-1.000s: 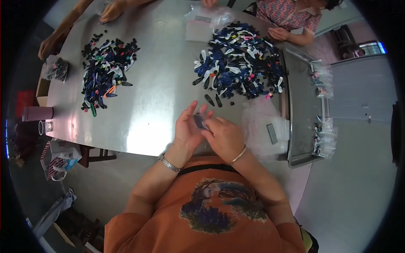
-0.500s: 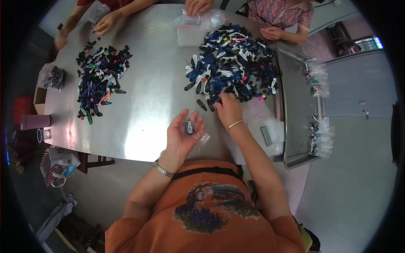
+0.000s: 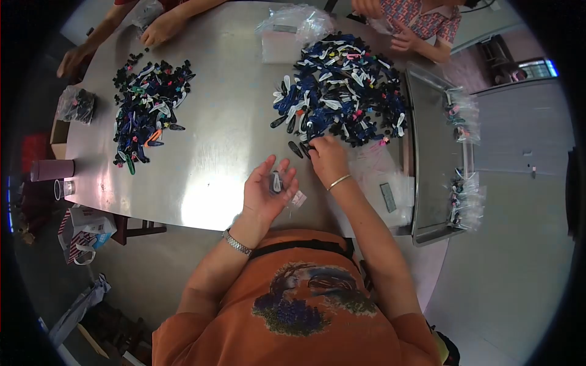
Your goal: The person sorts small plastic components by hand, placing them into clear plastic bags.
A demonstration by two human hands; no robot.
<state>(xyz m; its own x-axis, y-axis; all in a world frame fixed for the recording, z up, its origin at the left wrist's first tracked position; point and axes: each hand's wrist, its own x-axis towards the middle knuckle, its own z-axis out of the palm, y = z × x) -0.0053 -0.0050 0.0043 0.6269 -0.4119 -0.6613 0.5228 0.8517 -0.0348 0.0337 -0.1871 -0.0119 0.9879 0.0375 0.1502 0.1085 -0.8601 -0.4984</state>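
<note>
My left hand (image 3: 264,192) is palm up with curled fingers around a small clear plastic bag (image 3: 298,199). A white snap hair clip (image 3: 277,182) and something dark lie in that palm, apparently inside the bag. My right hand (image 3: 329,160) reaches to the near edge of a large pile of hair clips (image 3: 342,85), mostly navy, black and white. Its thumb and fingertips pinch a dark clip, partly hidden by the fingers. Just left of those fingertips, a black snap clip (image 3: 295,149) lies loose on the metal table (image 3: 226,110).
A second clip pile (image 3: 149,110) lies at left. Clear bags (image 3: 366,177) and a dark small block (image 3: 387,197) sit right of my right hand. A metal tray (image 3: 433,152) has filled bags (image 3: 467,198) over its right rim. Two co-workers' hands (image 3: 165,27) (image 3: 406,36) are across the table.
My right hand has shifted slightly left at the pile's edge, its fingers now closed on a clip. My left hand barely moved. The co-worker at far right has raised both hands with a clear bag.
</note>
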